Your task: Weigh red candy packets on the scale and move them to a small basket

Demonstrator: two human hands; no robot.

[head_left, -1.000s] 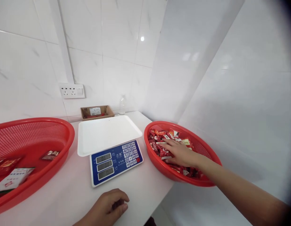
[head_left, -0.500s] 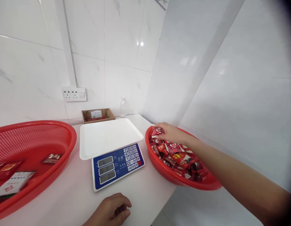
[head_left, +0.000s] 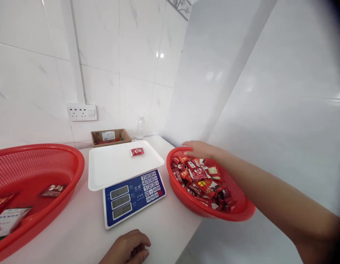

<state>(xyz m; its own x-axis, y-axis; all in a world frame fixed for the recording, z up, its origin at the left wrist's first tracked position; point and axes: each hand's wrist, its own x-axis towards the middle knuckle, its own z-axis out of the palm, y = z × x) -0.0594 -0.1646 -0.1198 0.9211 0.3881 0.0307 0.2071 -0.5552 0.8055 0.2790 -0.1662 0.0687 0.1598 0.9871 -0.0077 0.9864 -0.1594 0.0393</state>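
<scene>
A white weighing scale with a blue panel [head_left: 134, 198] stands on the table. One small red packet [head_left: 137, 151] lies on its white tray [head_left: 112, 165]. My right hand [head_left: 199, 149] hovers over the back rim of the right red basket [head_left: 183, 194], fingers stretched out and slightly blurred, with nothing visible in them. Below it, several red snack packets [head_left: 200, 176] fill much of that basket. At the bottom, my left hand [head_left: 128, 247] rests by the table's front, fingers loosely curled, thumb apart and no object showing between them.
To the left, a large red basket [head_left: 76, 161] holds a few packets. Behind the scale sit a cardboard box [head_left: 112, 136] and a clear plastic bottle [head_left: 140, 128]. A wall socket [head_left: 82, 112] is above. The wall closes off the right side.
A red packet has left my right hand and now lies on the scale's tray. The right hand's fingers have opened out over the basket. My left hand stays put. The view shifted slightly.
</scene>
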